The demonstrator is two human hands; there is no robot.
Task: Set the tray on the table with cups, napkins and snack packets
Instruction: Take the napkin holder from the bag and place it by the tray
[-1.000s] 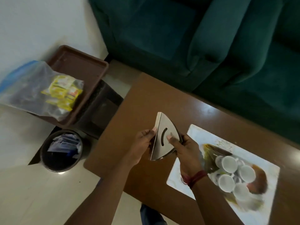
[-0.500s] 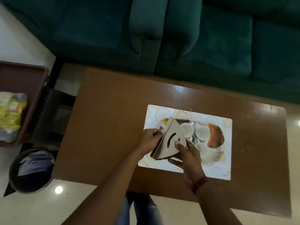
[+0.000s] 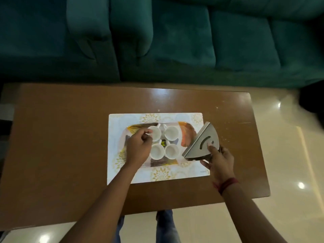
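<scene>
1. Now the person stands at the near side of a brown table (image 3: 61, 137), and both arms reach over it.
2. The right hand (image 3: 220, 159) holds a grey napkin holder (image 3: 201, 142) shaped like a quarter circle; the thumb presses on its flat face near the curved slot, and the other fingers are closed under its lower edge.
3. The holder is tilted, and it is up and to the left of this hand, over the right end of the tray (image 3: 187, 132). I cannot tell whether it touches the tray or the mat.
4. The left hand (image 3: 139, 148) is loosely curled, with the fingers bent inward, and it holds nothing that I can see. It is over the left part of the tray.
5. Four white cups (image 3: 171, 132) stand on the tray in two rows, just to the right of the left hand; its fingertips are at the rim of the nearest far cup.
6. The tray lies on a pale placemat (image 3: 157, 174) with gold flower patterns, under both hands.
7. A red thread band (image 3: 226, 185) is around the right wrist.
8. Beyond the table, far from the hands, is a green sofa (image 3: 175, 41).
</scene>
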